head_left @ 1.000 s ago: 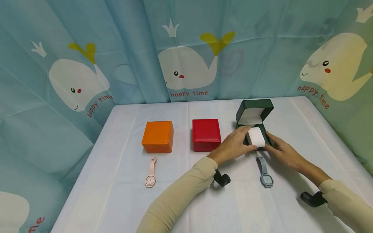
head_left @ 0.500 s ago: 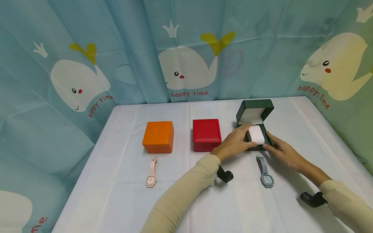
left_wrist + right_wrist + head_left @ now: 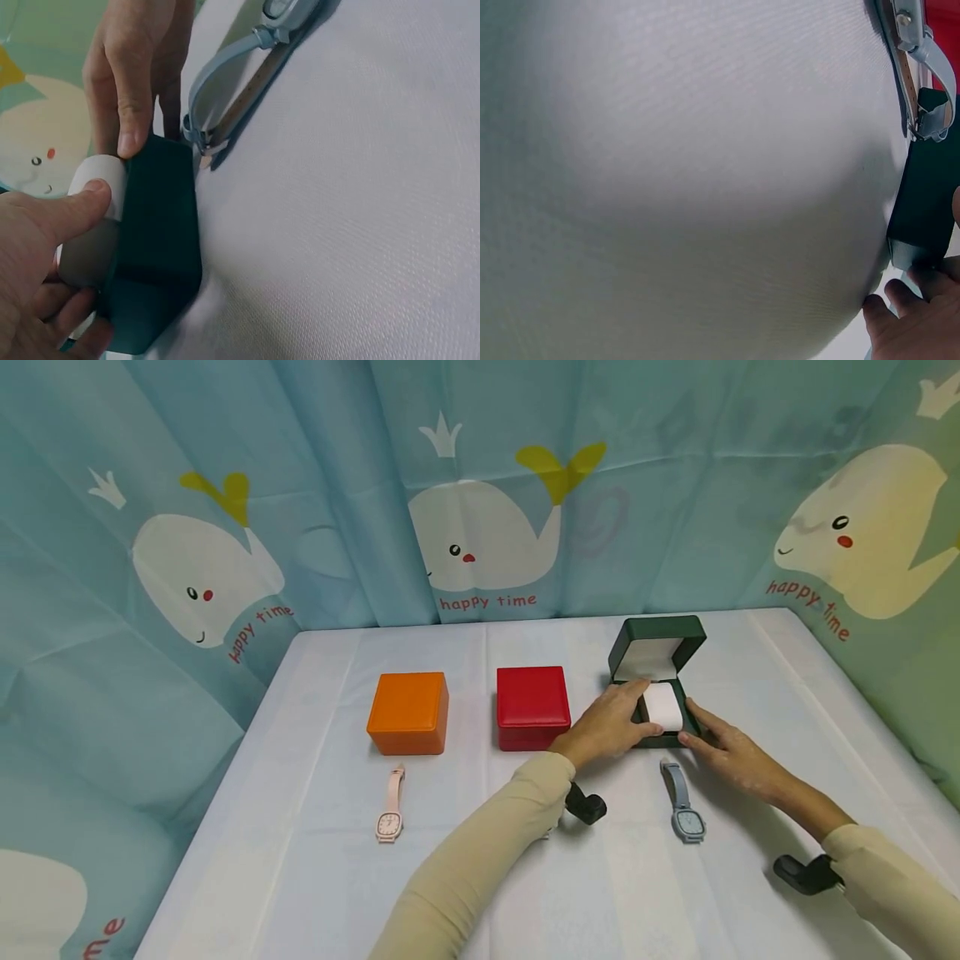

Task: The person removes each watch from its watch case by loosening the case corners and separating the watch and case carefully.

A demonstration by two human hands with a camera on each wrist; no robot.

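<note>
A dark green watch box [image 3: 656, 628] stands with its lid up at the right of the table. In its base sits a white watch pillow [image 3: 663, 707], also seen in the left wrist view as a pale cushion [image 3: 90, 251]. My left hand [image 3: 606, 723] pinches this pillow, thumb at the near side and fingers at the far side. My right hand [image 3: 731, 756] grips the box's right front corner, its thumb on the rim in the left wrist view. Just in front of the box lies a blue-grey watch [image 3: 686, 814], strap toward the box.
A red box [image 3: 532, 706] and an orange box [image 3: 408, 712], both with lids down, stand to the left. The pink watch [image 3: 389, 814] lies before the orange one. Another watch is mostly hidden under my left sleeve [image 3: 480, 852]. A whale-print curtain [image 3: 337, 527] hangs behind the table.
The white pillow has gone from tilted and raised to sitting lower and flatter in the green box. My left hand and forearm have shifted slightly right; my right hand has stayed nearly still.
</note>
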